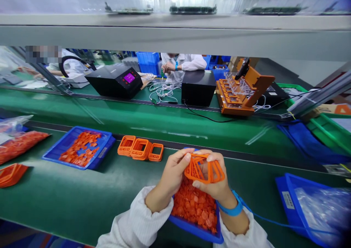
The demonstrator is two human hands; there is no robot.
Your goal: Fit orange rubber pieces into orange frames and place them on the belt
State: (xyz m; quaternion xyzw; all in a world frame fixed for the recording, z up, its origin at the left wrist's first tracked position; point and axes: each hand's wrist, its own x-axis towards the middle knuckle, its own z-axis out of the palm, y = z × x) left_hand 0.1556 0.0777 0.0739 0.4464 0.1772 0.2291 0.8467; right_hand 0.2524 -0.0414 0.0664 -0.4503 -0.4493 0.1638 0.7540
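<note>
L hand [175, 169] + R hand [218, 175] pinching orange frames [204, 168], bin label [288, 200] unreadable

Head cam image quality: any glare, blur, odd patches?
Head view: pale reflection streaks on the glossy green strip; clear plastic bag at right soft, falling into dark at the frame edge; orange plastic frames in hand fairly sharp; pixelated patches in background.

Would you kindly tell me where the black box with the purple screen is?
In the head view, the black box sits at the upper left, just left of the tangled white cables.
</note>
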